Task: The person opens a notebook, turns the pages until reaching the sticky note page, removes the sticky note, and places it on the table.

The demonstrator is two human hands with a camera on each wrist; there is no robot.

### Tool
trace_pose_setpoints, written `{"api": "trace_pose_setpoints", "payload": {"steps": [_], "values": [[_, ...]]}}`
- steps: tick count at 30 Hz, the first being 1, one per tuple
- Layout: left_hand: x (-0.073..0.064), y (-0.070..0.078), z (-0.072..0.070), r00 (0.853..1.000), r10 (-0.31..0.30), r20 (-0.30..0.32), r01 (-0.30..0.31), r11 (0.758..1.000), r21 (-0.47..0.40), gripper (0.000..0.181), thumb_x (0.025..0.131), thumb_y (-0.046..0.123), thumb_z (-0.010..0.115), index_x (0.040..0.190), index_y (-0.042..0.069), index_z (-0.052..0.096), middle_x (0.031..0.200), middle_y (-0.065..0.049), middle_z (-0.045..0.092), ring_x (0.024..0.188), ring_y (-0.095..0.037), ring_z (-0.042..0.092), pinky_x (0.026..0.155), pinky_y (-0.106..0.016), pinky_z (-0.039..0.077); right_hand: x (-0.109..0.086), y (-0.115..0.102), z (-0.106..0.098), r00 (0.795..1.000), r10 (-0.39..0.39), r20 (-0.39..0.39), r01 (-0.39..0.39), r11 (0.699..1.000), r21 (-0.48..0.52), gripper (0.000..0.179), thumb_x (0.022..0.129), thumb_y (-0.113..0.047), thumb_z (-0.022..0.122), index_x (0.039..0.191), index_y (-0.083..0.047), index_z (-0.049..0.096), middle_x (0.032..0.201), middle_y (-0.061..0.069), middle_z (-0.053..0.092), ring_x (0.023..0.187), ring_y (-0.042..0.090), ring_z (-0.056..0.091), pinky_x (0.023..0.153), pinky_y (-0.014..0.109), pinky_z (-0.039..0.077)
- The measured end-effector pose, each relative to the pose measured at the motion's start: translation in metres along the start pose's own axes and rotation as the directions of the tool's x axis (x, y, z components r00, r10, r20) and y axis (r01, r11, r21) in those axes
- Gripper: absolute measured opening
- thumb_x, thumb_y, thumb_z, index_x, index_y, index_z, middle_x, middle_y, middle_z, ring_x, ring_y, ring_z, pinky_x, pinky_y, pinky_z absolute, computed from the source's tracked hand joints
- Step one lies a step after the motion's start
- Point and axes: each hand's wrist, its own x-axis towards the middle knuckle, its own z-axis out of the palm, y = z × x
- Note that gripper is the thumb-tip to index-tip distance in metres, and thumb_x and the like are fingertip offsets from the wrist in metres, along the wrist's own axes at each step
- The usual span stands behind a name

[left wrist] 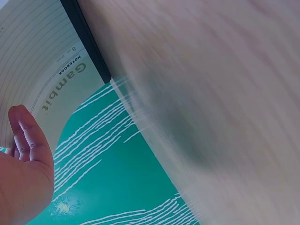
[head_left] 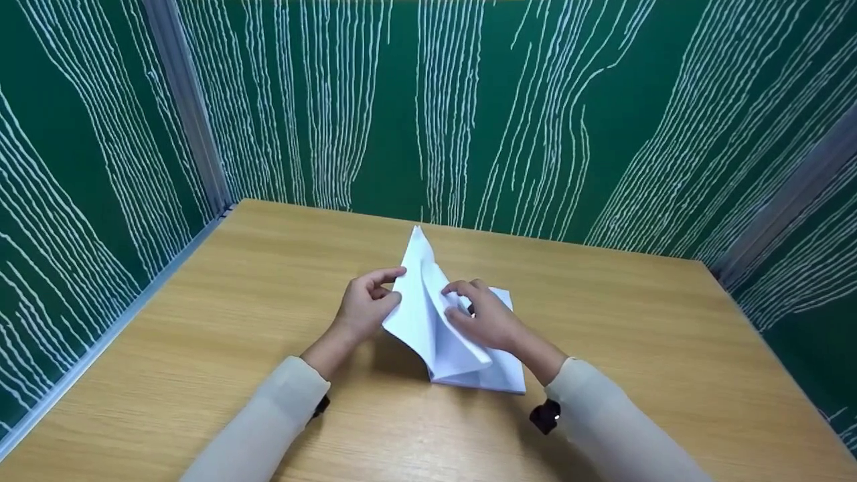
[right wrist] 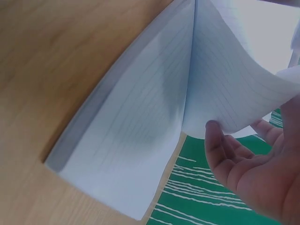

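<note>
A white lined notebook (head_left: 499, 375) lies open on the wooden table (head_left: 254, 301), with a bunch of its leaves (head_left: 420, 294) standing up in a peak. My left hand (head_left: 361, 309) grips the raised leaves from the left, thumb on top. The left wrist view shows the notebook's cover (left wrist: 51, 56), printed "Gambit NOTEBOOK", beside my left hand's fingers (left wrist: 26, 136). My right hand (head_left: 485, 320) is on the right side of the peak. In the right wrist view the thumb (right wrist: 214, 136) and fingers pinch one curled page (right wrist: 234, 84) above the flat stack of pages (right wrist: 131, 140).
Green walls with white wavy lines (head_left: 469, 100) close in the table on the left, back and right. A metal strip (head_left: 100, 341) runs along the table's left edge. Bare wood surrounds the notebook. A black strap (head_left: 546, 415) sits on the right sleeve.
</note>
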Motion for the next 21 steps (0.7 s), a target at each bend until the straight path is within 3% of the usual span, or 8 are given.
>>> {"api": "trace_pose_setpoints", "payload": {"steps": [6, 14, 21], "values": [[0.000, -0.001, 0.000, 1.000, -0.001, -0.003, 0.001, 1.000, -0.015, 0.035, 0.080, 0.007, 0.055, 0.116, 0.004, 0.056, 0.115, -0.011, 0.056, 0.071, -0.015, 0.059, 0.065, -0.024, 0.050, -0.003, -0.010, 0.001, 0.999, -0.034, 0.006, 0.034, 0.999, 0.024, 0.036, 0.082, -0.038, 0.053, 0.118, -0.032, 0.049, 0.111, 0.000, 0.047, 0.091, 0.019, 0.053, 0.075, 0.031, 0.045], [0.000, 0.000, -0.001, 1.000, 0.001, 0.000, -0.001, 1.000, 0.015, 0.039, 0.079, 0.016, 0.062, 0.116, 0.006, 0.056, 0.117, -0.008, 0.055, 0.073, -0.018, 0.055, 0.066, -0.022, 0.050, -0.005, -0.021, 0.008, 0.993, -0.051, 0.110, 0.049, 0.998, 0.026, 0.045, 0.081, -0.049, 0.051, 0.124, -0.046, 0.037, 0.123, -0.006, 0.039, 0.103, 0.018, 0.050, 0.080, 0.036, 0.047], [-0.001, 0.000, -0.004, 1.000, -0.026, 0.003, 0.026, 1.000, 0.008, 0.041, 0.078, 0.016, 0.063, 0.118, 0.008, 0.055, 0.118, -0.006, 0.054, 0.081, -0.024, 0.057, 0.071, -0.025, 0.051, -0.005, -0.025, 0.008, 0.983, -0.066, 0.174, 0.058, 0.997, 0.054, 0.053, 0.080, -0.053, 0.049, 0.127, -0.051, 0.027, 0.135, -0.004, 0.031, 0.111, 0.021, 0.047, 0.084, 0.042, 0.045]]}}
